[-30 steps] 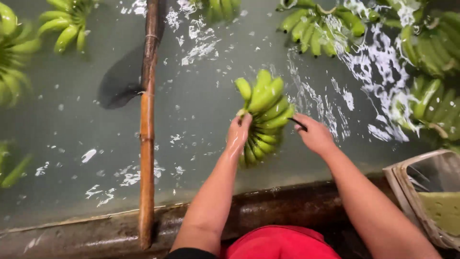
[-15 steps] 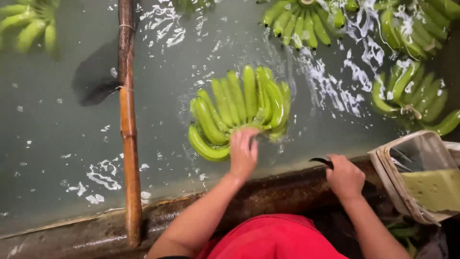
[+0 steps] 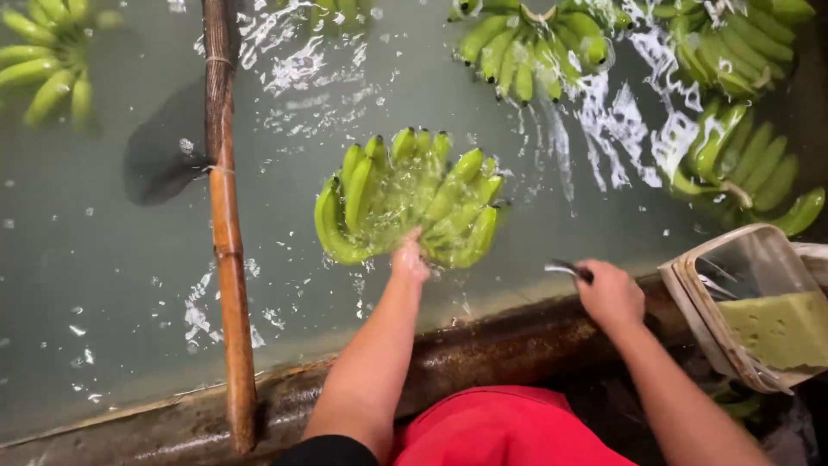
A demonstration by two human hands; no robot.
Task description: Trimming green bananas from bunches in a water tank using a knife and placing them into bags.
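Murky wash tank (image 3: pixel 103 285), wet rusty rim, bamboo pole (image 3: pixel 226 259) across | left hand (image 3: pixel 410 259) gripping green banana hand (image 3: pixel 405 198) half-submerged at centre, fingers blurred by splash | right hand (image 3: pixel 611 295) clenched on dark knife (image 3: pixel 566 269) at rim | further bunches cropped at frame edges

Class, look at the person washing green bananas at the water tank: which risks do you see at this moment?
1. The right hand grips a small knife at the tank rim, near the left arm; a slip might cut skin.
2. The left hand pushes the banana bunch into the water; wet fruit may slide loose or bruise.
3. The bamboo pole leans over the rim and could be knocked.
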